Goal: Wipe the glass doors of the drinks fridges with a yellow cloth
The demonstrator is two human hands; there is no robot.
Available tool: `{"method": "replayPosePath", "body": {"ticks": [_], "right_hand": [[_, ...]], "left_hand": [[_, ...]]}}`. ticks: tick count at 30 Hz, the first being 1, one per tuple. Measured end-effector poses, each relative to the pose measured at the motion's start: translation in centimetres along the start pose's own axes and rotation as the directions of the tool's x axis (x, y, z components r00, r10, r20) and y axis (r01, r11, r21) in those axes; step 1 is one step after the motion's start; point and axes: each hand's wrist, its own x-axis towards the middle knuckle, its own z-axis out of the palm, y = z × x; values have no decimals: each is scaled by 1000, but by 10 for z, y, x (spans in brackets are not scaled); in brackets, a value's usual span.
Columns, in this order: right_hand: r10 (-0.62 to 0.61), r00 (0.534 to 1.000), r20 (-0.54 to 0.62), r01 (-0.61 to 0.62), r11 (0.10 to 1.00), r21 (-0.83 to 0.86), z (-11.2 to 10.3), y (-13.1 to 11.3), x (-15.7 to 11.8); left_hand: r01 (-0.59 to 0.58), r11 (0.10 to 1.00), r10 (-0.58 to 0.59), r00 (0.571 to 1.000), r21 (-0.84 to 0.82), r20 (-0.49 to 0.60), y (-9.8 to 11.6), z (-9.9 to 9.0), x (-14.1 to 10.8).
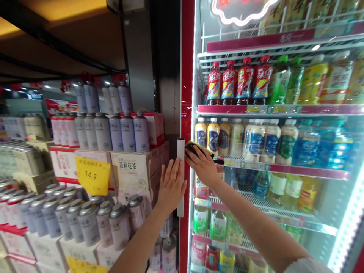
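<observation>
My right hand (203, 165) is wrapped over a black and yellow cleaning pad (192, 148), which lies against the glass door beside its red frame (187, 76). A dark strap or handle end sticks out to the right of the pad. Fingers slightly spread, my left hand (171, 185) rests against the white door handle (180, 151) and holds nothing. Behind the glass stand rows of bottles, among them red-capped ones (215, 83) and white-capped ones with blue labels (256, 140).
Stacked drink cartons (133, 167) with metallic cans (88, 223) on them fill the left side. A yellow price sign (92, 175) hangs on the cartons. A dark pillar (140, 57) stands left of the cooler.
</observation>
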Motion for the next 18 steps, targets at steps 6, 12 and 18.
{"method": "replayPosePath", "body": {"ticks": [6, 12, 18], "right_hand": [[-91, 996, -4, 91, 995, 39, -1, -10, -52], [170, 969, -180, -147, 980, 137, -31, -2, -8], [112, 971, -212, -83, 986, 143, -32, -2, 43]], "left_hand": [[21, 1000, -20, 999, -21, 48, 1, -3, -10], [52, 998, -50, 998, -23, 49, -1, -9, -8], [85, 995, -87, 995, -54, -48, -11, -19, 22]]}}
